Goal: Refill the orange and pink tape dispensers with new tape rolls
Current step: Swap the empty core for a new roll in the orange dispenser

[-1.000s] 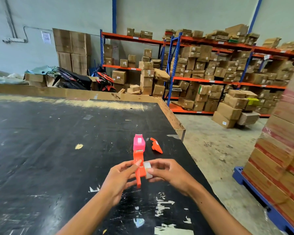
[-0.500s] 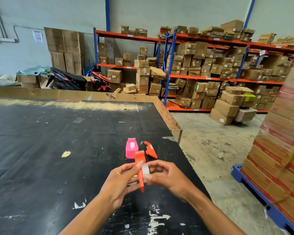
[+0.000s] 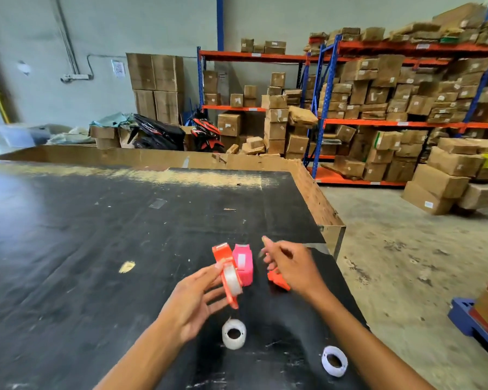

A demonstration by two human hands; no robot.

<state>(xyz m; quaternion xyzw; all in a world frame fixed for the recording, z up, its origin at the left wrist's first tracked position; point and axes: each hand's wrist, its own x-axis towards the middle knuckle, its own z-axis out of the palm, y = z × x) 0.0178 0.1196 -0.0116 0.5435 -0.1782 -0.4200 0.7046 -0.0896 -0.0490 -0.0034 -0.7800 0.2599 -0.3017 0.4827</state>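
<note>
My left hand [image 3: 193, 299] holds the orange tape dispenser [image 3: 225, 273] by its side, and a clear tape roll [image 3: 232, 278] sits in its open body. The pink tape dispenser [image 3: 243, 264] stands on the black table just behind it. My right hand [image 3: 289, 264] hovers with fingers apart above an orange cover piece [image 3: 278, 280] that lies on the table; it holds nothing. Two white tape rolls lie near the table's front: one [image 3: 234, 333] below my left hand, another [image 3: 334, 361] by the right edge.
The black table [image 3: 96, 249] has a raised cardboard rim at its far side and a right edge near my right arm. Beyond it are a concrete floor, shelving racks full of cardboard boxes [image 3: 378, 108], parked scooters [image 3: 158, 133], and a blue pallet [image 3: 468, 319] at right.
My right hand has let go of the orange dispenser and tape roll and moved right, over the orange cover piece. The left hand alone keeps the dispenser. The camera tilted down, revealing two white rolls.
</note>
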